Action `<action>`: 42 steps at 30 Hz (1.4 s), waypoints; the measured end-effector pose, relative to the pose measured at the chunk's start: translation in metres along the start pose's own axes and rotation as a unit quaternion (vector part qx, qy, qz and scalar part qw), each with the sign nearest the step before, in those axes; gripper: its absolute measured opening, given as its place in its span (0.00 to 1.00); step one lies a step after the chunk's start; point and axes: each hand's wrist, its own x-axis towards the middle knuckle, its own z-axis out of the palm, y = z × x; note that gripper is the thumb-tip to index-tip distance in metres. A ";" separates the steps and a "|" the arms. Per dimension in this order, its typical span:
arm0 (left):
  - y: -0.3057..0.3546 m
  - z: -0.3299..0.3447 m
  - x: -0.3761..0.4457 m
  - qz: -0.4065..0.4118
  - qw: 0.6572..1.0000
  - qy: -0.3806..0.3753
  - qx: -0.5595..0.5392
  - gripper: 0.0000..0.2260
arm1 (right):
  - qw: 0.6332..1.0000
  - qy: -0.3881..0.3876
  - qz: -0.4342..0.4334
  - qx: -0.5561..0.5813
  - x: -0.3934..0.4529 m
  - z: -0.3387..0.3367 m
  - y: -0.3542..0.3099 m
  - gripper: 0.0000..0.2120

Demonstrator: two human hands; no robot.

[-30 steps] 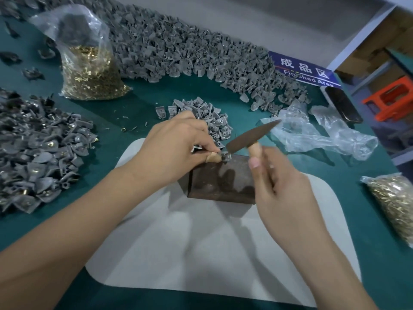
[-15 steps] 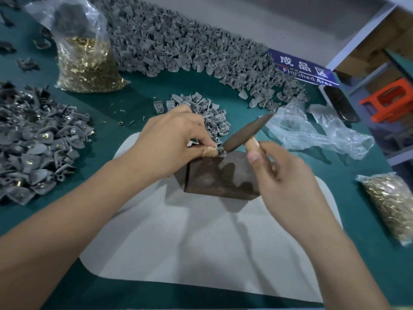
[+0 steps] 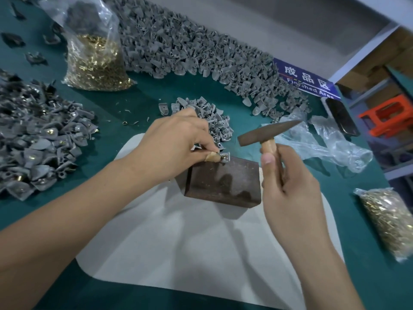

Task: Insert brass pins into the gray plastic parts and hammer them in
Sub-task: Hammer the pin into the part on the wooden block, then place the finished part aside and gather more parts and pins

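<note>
My left hand (image 3: 176, 142) pinches a small gray plastic part (image 3: 225, 158) with a brass pin in it, holding it on the far left corner of a dark metal block (image 3: 223, 182). A strip of tape wraps the fingertip beside the part. My right hand (image 3: 288, 184) grips the wooden handle of a small hammer (image 3: 266, 133). The hammer head hangs raised above and to the right of the part, apart from it.
Gray parts lie in a small pile (image 3: 207, 117) behind the block, a long heap (image 3: 201, 54) at the back and a heap (image 3: 33, 139) at the left. Bags of brass pins (image 3: 93, 61) (image 3: 388, 220) stand left and right. The block sits on a white mat (image 3: 178, 242). Crumpled plastic (image 3: 324, 142) lies at the right.
The hammer head has lifted up and to the right off the part on the block. My left hand keeps its pinch on the part at the block's corner.
</note>
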 end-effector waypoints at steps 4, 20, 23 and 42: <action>0.000 -0.001 0.000 0.001 1.000 -0.003 0.010 0.05 | 0.999 -0.026 -0.002 -0.029 -0.001 0.004 -0.002 0.15; 0.004 0.002 -0.003 -0.021 1.000 -0.011 0.005 0.09 | 0.994 0.042 0.097 0.020 0.018 -0.008 0.033 0.10; 0.004 0.003 -0.004 -0.027 1.000 -0.010 -0.010 0.09 | 0.991 0.022 0.129 -0.026 0.029 -0.009 0.051 0.20; -0.004 0.006 -0.001 -0.093 0.987 0.087 -0.098 0.04 | 0.985 -0.009 -0.114 0.130 0.059 0.046 -0.009 0.13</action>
